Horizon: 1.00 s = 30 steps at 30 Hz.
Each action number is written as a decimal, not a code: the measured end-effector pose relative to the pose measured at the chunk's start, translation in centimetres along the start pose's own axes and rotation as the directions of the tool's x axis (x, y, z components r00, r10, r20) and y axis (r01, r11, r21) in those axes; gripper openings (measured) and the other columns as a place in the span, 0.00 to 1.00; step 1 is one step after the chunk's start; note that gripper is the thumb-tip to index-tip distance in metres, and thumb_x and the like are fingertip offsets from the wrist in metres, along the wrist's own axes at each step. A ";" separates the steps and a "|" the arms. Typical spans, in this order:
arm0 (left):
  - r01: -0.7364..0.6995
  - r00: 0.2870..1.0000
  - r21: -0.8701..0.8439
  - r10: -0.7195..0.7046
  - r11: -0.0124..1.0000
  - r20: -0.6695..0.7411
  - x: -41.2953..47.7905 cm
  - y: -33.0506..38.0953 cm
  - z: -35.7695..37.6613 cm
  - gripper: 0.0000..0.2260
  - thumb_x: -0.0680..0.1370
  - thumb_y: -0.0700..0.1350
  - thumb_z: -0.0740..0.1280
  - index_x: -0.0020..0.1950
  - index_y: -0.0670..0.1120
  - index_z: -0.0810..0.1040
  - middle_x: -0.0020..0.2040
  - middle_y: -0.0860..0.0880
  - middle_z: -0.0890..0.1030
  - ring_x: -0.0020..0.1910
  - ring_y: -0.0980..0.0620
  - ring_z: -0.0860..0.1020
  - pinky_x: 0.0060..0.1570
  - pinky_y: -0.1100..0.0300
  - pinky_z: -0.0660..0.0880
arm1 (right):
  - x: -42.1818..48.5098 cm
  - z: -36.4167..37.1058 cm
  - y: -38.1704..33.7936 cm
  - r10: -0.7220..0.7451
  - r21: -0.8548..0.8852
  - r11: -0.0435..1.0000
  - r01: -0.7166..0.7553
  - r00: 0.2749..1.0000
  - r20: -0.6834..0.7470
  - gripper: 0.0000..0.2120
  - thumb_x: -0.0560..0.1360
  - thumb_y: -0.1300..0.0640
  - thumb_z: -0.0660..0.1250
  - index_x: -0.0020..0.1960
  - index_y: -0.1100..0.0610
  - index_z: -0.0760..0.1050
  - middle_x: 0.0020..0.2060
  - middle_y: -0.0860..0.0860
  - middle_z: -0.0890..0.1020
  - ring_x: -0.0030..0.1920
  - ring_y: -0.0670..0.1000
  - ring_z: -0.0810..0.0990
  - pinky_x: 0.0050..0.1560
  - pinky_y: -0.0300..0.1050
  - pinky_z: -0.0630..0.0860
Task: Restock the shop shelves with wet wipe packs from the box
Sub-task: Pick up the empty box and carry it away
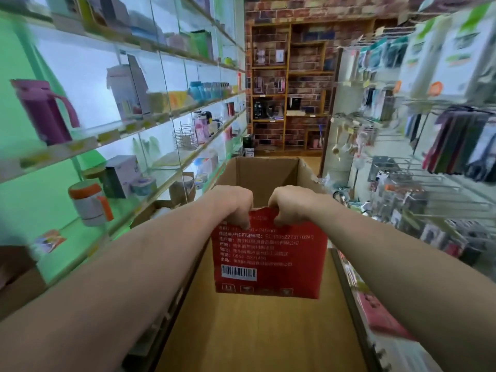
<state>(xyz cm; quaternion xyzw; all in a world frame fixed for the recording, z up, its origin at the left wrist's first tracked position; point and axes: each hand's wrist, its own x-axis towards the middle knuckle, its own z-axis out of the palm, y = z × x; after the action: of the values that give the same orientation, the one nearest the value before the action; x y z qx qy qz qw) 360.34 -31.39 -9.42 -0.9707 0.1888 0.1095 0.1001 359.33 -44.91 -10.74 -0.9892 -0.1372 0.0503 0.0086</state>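
Note:
A cardboard box (268, 253) with a red printed near side and a barcode hangs in front of me in the shop aisle, its top open. My left hand (236, 204) and my right hand (291, 202) both grip the box's near top edge, fingers curled over the rim. The box's brown inner far wall shows behind my hands. Its contents are hidden; no wet wipe packs are visible.
Glass shelves (150, 124) on the left carry cups, jugs and boxed goods. Wire racks (418, 183) with hanging packets line the right. A brick wall with wooden shelving (287, 98) closes the aisle's far end. Wooden floor (263, 334) runs below the box.

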 end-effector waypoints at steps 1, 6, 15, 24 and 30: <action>0.006 1.000 0.003 -0.006 1.000 0.002 2.2 -0.8 -0.3 0.12 0.76 0.52 0.69 0.57 0.51 0.80 0.44 0.53 0.79 0.44 0.52 0.78 0.43 0.58 0.76 | 2.2 0.0 0.7 -0.004 0.003 1.000 0.004 1.000 0.003 0.09 0.73 0.57 0.69 0.53 0.50 0.80 0.43 0.48 0.80 0.45 0.51 0.80 0.40 0.45 0.77; 0.016 1.000 -0.006 -0.016 1.000 0.015 13.9 -5.3 -1.2 0.12 0.76 0.52 0.69 0.57 0.51 0.80 0.45 0.52 0.79 0.45 0.51 0.78 0.48 0.56 0.78 | 14.3 -0.2 4.4 -0.026 0.010 1.000 0.025 0.999 0.029 0.11 0.73 0.56 0.70 0.54 0.50 0.80 0.45 0.48 0.81 0.46 0.50 0.80 0.44 0.47 0.79; -0.042 0.999 0.026 0.041 0.999 0.021 36.3 -12.5 -6.1 0.11 0.75 0.53 0.70 0.56 0.51 0.80 0.46 0.52 0.80 0.45 0.51 0.79 0.47 0.56 0.77 | 35.1 -2.5 12.7 0.046 0.073 0.996 -0.048 0.999 0.024 0.10 0.73 0.56 0.69 0.54 0.51 0.81 0.45 0.48 0.81 0.46 0.51 0.80 0.41 0.45 0.77; -0.104 0.994 0.018 0.104 0.994 0.023 58.6 -15.5 -9.6 0.12 0.76 0.53 0.70 0.56 0.49 0.80 0.42 0.53 0.79 0.45 0.52 0.80 0.48 0.57 0.78 | 53.8 -3.3 23.9 0.091 0.063 0.994 -0.093 0.995 0.033 0.10 0.73 0.55 0.70 0.54 0.51 0.80 0.46 0.49 0.81 0.47 0.51 0.79 0.39 0.44 0.74; -0.105 0.994 0.008 0.104 0.994 0.025 73.6 -18.0 -13.2 0.13 0.76 0.52 0.69 0.56 0.48 0.79 0.42 0.53 0.79 0.45 0.53 0.79 0.47 0.59 0.77 | 67.4 -5.4 31.7 0.087 0.092 0.991 -0.092 0.994 0.058 0.14 0.72 0.55 0.71 0.57 0.50 0.80 0.43 0.47 0.79 0.45 0.50 0.79 0.38 0.43 0.73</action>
<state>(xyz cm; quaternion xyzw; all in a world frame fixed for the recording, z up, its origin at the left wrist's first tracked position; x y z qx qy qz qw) 436.22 -43.50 -12.49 -0.9576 0.2386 0.1256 0.1013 432.99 -57.12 -12.93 -0.9911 -0.0902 0.0839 0.0495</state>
